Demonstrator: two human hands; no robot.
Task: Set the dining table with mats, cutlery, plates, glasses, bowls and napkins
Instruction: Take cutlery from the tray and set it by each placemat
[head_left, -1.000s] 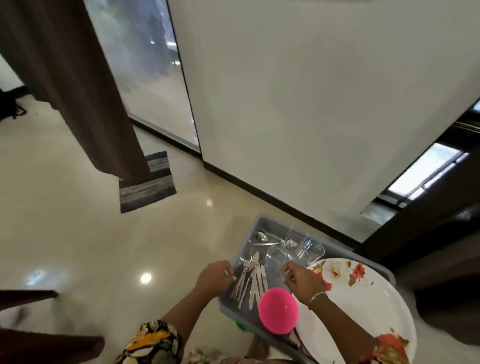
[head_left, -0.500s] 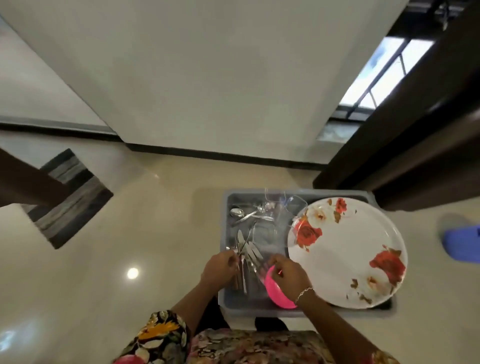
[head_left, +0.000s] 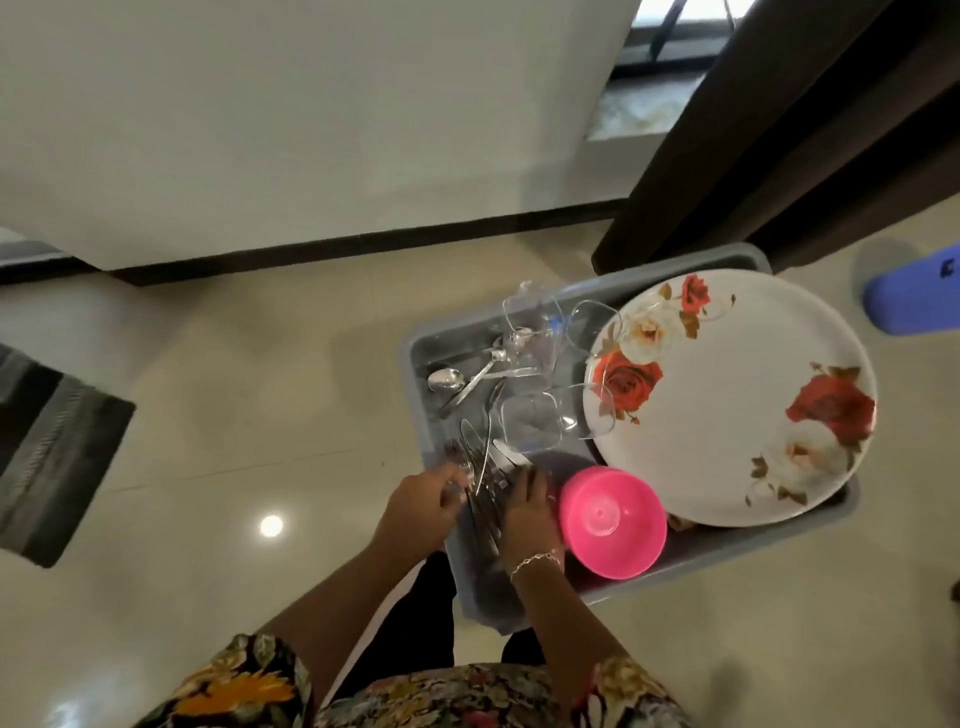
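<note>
A glossy cream tiled floor (head_left: 260, 389) carries a dark striped mat (head_left: 47, 457) at the left edge and a blue object (head_left: 914, 296), blurred, at the right. Between them stands a grey plastic tub (head_left: 727, 561); it seems to sit on the floor, though its underside is hidden. Inside the tub, a large white plate (head_left: 727, 405) printed with red roses leans over the right side, its edge past the rim. A pink bowl (head_left: 613, 525) lies upside down at the near wall, just beside the plate. Clear glasses (head_left: 535, 421) lie in the middle and far part. Spoons (head_left: 447, 378) lie at the far left, and knives and forks (head_left: 483, 467) lie bunched at the near left.
</note>
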